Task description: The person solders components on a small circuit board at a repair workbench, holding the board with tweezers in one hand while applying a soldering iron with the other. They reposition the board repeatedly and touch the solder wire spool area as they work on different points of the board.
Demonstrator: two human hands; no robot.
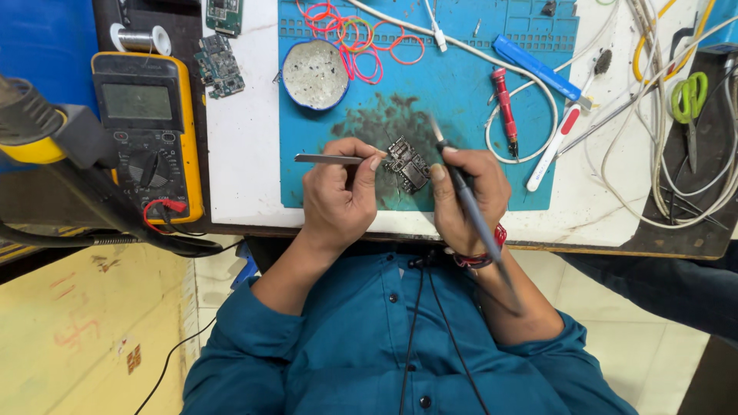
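1. The blue mat (pixel 461 100) is spread over the white bench (pixel 246 154). A dark smear is seen on it just above the hands — a sign of work already done on this spot. Around it lie a multimeter (pixel 150 131), a grey dish (pixel 315 74), coloured bands (pixel 361 38), a red screwdriver (pixel 506 107) and green scissors (pixel 689 96).

2. Both forearms are brought in from the body, elbows wide, with the wrists meeting over the near edge of the mat.

3. The left hand (pixel 338 192) is clenched around tweezers (pixel 327 159), whose shaft points out to the left. Its fingertips are pressed against the board's left side; whether the tweezer tips grip anything cannot be told.

4. The right hand (pixel 469 192) is closed pen-fashion on a soldering iron (pixel 465 192), whose cord trails back over the wrist.

5. The board (pixel 407 164) — small and dark — is held between the two hands, just above the mat's near edge, and appears tilted.

6. The iron's tip (pixel 434 127) is raised above and to the right of the board, not touching it. The work is judged to be mid-way: the board is in hand and the tools are ready, yet no joint is being touched now.
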